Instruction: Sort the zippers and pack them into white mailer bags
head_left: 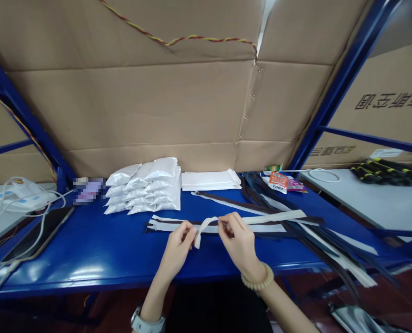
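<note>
Between my two hands a white zipper strip (209, 222) bends in a short arc above the blue table. My left hand (180, 245) pinches it near its left end, which hangs down beside the fingertips. My right hand (238, 238), with a beaded bracelet on the wrist, is closed on the strip farther along, and the rest runs out to the right. Behind the hands lie more white and dark zipper strips (171, 225), side by side. A larger spread of dark and white strips (326, 247) reaches over the table's front edge at the right.
Stacked silvery-white packets (145, 185) stand at the back left, beside flat white packages (211, 180). A phone (39, 233) and white cables lie at the left. Small snack packets (278, 181) sit at the back right. Cardboard (150, 101) walls the back between blue posts.
</note>
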Tool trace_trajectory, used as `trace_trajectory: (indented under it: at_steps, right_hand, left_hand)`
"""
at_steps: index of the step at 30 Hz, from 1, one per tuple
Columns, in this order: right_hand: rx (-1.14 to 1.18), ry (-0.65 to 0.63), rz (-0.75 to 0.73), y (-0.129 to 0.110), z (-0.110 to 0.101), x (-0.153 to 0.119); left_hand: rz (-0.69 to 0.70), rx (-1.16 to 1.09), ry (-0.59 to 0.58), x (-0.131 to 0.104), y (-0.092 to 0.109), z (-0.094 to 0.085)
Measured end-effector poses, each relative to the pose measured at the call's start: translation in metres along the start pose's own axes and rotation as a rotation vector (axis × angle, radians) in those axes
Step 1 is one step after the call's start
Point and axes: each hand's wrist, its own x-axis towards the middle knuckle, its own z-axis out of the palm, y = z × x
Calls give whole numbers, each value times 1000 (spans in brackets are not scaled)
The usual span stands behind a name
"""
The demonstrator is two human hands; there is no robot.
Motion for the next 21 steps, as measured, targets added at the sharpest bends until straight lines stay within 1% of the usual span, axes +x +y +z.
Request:
trace_trajectory:
  at_steps: [3, 6, 10, 12, 14, 17, 19, 21]
  right_hand:
    - [-76, -73, -32, 1, -2, -5]
    - [-152, -146, -37, 0, -4, -10]
    - [-186, -322, -79, -6, -7, -16]
    - [-112, -390, -66, -12, -8, -18]
    - [17, -412, 10, -19, -8, -19]
    - [217, -429, 156, -32, -5, -18]
    - [328, -472, 242, -38, -2, -17]
    - [448, -529, 324, -42, 1, -16]
  left_hand:
    - [4, -58, 44, -1, -1, 0]
    - [-26, -86, 95, -1, -3, 0]
    - [-40, -9, 214, -3, -4, -1]
    - [-1, 58, 260, -4, -2, -1]
    - [53, 107, 259, -6, 0, -1]
    - [126, 127, 188, -10, 4, -1]
    - [159, 121, 129, -13, 5, 0]
    - [177, 123, 113, -15, 5, 1]
